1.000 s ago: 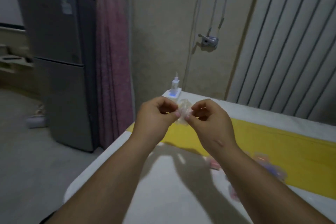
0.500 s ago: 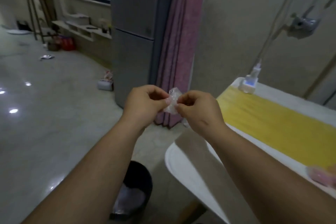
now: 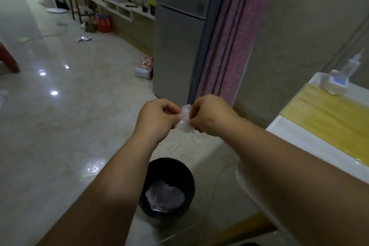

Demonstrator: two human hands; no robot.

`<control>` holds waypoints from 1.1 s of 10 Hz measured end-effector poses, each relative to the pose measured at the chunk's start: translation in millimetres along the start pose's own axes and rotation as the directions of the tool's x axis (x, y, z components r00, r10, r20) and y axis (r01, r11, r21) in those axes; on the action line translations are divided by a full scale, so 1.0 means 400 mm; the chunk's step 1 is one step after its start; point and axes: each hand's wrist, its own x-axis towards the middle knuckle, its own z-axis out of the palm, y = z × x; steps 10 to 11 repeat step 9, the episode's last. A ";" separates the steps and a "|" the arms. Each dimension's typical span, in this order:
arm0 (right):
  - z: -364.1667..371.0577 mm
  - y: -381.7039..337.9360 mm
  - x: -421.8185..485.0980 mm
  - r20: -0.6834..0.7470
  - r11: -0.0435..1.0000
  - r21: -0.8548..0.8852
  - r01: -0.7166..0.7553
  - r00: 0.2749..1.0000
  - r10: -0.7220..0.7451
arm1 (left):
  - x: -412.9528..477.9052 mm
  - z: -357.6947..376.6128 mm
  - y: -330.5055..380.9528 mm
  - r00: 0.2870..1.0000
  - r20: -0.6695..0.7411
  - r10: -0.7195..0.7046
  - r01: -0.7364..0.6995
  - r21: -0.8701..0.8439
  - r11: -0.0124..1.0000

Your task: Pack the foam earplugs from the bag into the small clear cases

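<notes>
- The left hand (image 3: 157, 118) and the right hand (image 3: 209, 116) meet in mid-air, each pinching one side of a small clear plastic packet (image 3: 184, 124) between thumb and curled fingers.
- The packet is crumpled and hangs between the two hands, off the surface (image 3: 299, 140) and over the floor (image 3: 60, 126). I cannot tell whether it holds any earplugs.
- Below the hands a round black bin (image 3: 165, 219) stands on the floor, with a pale crumpled liner (image 3: 164, 197) inside. The left forearm covers part of its left rim.
- The white surface lies to the right, with a yellow runner (image 3: 329, 118) across it. The right forearm hides its near corner.
- A small white device (image 3: 333, 84) with a blue glow sits at the far end of the surface, just beyond the runner.
- Behind the hands stand a grey two-door fridge (image 3: 179, 46) and, beside it, a pink curtain (image 3: 229, 36).
- A red and white packet (image 3: 144, 68) lies on the floor at the fridge's foot.
- Farther back a low white shelf (image 3: 123, 8) runs along the wall, and a red stool (image 3: 8, 58) shows at the left edge.
</notes>
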 end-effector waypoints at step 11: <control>0.048 -0.003 0.047 0.074 0.992 -0.105 -0.069 0.994 0.077 | 0.016 -0.027 -0.072 0.996 -0.051 -0.070 0.070 0.003 0.998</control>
